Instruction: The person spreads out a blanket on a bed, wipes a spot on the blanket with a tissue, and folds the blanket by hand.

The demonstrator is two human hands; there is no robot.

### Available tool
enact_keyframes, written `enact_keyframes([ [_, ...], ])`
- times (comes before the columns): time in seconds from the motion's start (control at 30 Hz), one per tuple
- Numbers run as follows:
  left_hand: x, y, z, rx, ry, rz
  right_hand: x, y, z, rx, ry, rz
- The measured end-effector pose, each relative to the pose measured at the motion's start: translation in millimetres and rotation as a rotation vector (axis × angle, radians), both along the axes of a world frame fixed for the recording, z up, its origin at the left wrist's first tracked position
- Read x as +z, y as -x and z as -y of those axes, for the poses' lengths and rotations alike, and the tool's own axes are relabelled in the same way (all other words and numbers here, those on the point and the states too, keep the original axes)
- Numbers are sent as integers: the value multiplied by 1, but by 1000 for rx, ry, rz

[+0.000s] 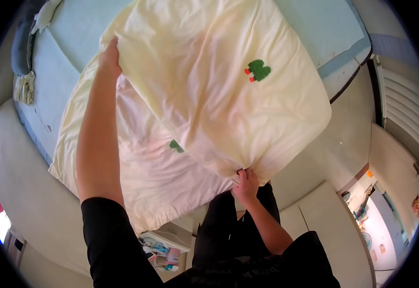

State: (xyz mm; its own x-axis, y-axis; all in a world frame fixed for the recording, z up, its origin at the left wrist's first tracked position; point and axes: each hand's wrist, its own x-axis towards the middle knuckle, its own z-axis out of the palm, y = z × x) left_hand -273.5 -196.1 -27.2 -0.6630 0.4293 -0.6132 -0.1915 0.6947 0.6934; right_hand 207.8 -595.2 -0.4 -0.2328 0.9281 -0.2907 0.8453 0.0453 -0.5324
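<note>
A cream quilt (209, 72) with a dark green patch with red bits (258, 71) spreads across the middle of the head view, partly over the bed. My left hand (109, 58) is closed on its folded edge at the upper left, arm stretched out. Close to my body, my right hand (246, 187) pinches the near edge, and creases fan out from the fingers. Between the hands the upper layer folds over a paler pinkish layer (147, 173). A second green patch (176, 146) is half covered by the fold.
The bed (80, 29) has a light blue sheet; a dark cushion (22, 43) and a crumpled cloth (24, 89) lie at its left. Below the quilt stands an open shelf (164, 249) with small items. A cabinet (334, 230) and a doorway (377, 221) are at right.
</note>
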Motion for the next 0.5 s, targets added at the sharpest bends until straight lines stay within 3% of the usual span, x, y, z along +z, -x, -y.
enact_keyframes([
  [0.07, 41, -1, -2, -224, 295, -518, 6, 0, 1, 5, 27, 0],
  [0.17, 72, -24, 6, 13, 30, -698, 8, -5, -1, 0, 62, 4],
  [0.27, 78, -19, 23, 138, -116, -505, 2, -3, 1, -6, 96, 21],
  [0.37, -15, 81, 39, 138, 127, -318, 2, -5, -7, 11, 161, -3],
  [0.47, -1, 48, 48, 112, 204, -232, 11, -22, -20, 56, 161, -189],
  [0.5, 8, 26, 47, 72, 239, -388, 10, -37, -23, 77, 91, -256],
])
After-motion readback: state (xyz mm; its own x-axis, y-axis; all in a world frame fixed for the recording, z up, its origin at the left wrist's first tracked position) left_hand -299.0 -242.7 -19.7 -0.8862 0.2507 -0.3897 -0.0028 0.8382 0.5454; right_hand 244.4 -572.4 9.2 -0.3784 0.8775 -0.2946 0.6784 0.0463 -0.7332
